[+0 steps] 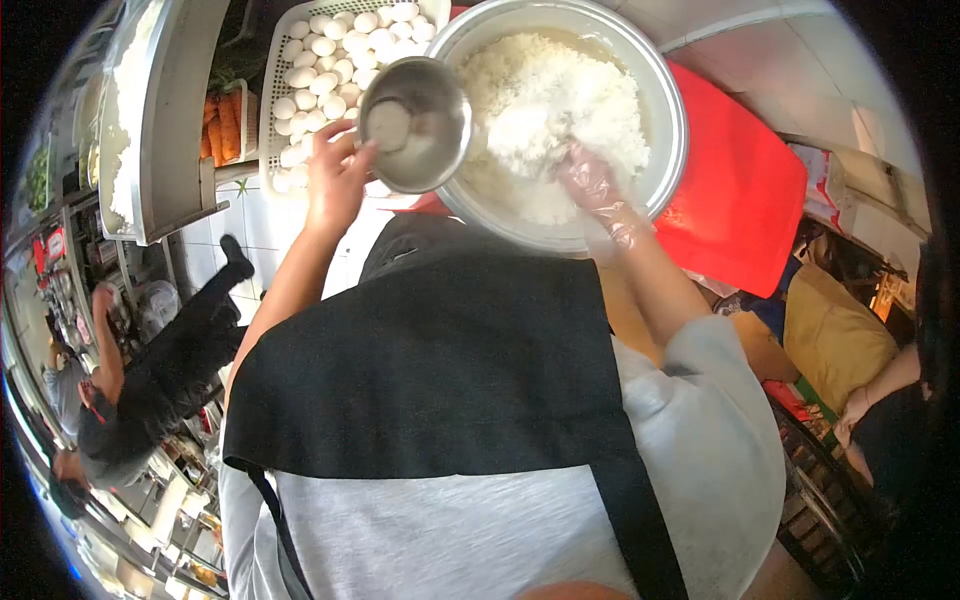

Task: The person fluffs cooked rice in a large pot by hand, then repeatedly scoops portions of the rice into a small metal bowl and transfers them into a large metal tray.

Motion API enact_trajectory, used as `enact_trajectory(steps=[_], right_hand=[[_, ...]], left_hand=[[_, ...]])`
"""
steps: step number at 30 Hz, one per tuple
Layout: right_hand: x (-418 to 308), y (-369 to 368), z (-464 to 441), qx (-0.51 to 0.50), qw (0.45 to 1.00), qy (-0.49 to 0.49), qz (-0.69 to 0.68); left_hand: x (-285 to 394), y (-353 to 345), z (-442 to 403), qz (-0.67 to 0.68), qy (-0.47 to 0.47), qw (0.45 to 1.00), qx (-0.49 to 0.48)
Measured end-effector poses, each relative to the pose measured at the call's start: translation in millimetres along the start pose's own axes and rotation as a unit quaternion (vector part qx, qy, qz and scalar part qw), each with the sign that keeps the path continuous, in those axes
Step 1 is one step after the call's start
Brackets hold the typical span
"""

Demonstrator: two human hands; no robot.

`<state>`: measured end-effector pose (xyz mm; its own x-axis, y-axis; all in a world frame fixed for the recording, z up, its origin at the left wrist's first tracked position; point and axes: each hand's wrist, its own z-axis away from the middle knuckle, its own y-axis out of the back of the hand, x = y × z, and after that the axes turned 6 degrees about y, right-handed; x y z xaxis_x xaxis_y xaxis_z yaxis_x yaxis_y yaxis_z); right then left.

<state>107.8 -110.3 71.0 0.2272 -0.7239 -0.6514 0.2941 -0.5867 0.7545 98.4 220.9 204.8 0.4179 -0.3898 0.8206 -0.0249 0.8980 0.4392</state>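
A steel bowl (pixel 440 125) is tilted in my left hand (pixel 337 170), which grips its rim; a pale patch shows inside, and I cannot make out whether it is food or reflection. Beside it stands a large metal basin (pixel 672 130) holding a mound of cooked white rice (pixel 545 85). My right hand (pixel 590 180), in a clear plastic glove, reaches over the basin's near right side into the rice. Its fingertips are blurred and partly hidden there, so their grip does not show.
A white basket (pixel 268 130) of eggs (pixel 330 60) stands behind the bowl. Carrots (pixel 222 130) lie farther left, near a metal-sided container (pixel 165 120). Red sheeting (pixel 740 190) lies right of the basin. Two other people are nearby: one in black (pixel 150 390) at left, another's arm (pixel 880 390) at right.
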Motion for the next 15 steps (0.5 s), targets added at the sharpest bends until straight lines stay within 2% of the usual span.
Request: enact_trajectory(steps=[2, 4, 7, 8, 10, 12, 13, 14, 15], right_hand=[[-52.0, 41.1, -9.3, 0.054, 0.998, 0.017, 0.035], [-93.8, 56.4, -19.8, 0.075, 0.995, 0.037, 0.053], [-105.1, 48.3, -32.2, 0.127, 0.963, 0.141, 0.194], [-95.9, 51.1, -37.6, 0.128, 0.964, 0.116, 0.203], [-60.1, 64.4, -44.6, 0.128, 0.966, 0.063, 0.217], [-33.9, 77.6, -49.2, 0.043, 0.983, -0.078, 0.162], [-1.4, 68.2, -49.9, -0.007, 0.975, -0.121, 0.188], [32.9, 43.8, -48.1, -0.057, 0.962, -0.162, 0.213], [57.5, 13.2, -45.1, -0.076, 0.961, -0.151, 0.22]], left_hand=[[-15.2, -25.0, -18.0, -0.074, -0.069, 0.995, -0.023], [-6.3, -51.0, -23.5, 0.102, 0.05, 0.991, -0.074], [6.0, -53.5, -17.6, 0.223, 0.156, 0.959, -0.076], [5.7, -48.9, -16.5, 0.259, 0.186, 0.944, -0.083], [-2.6, -31.2, -6.6, 0.237, 0.192, 0.95, -0.065], [-10.3, -11.1, 3.8, 0.237, 0.213, 0.947, -0.033], [-11.9, 0.1, 10.0, 0.245, 0.213, 0.946, -0.013], [-14.1, 12.0, 16.7, 0.254, 0.213, 0.943, 0.007], [-18.1, 24.6, 22.5, 0.241, 0.207, 0.948, 0.017]])
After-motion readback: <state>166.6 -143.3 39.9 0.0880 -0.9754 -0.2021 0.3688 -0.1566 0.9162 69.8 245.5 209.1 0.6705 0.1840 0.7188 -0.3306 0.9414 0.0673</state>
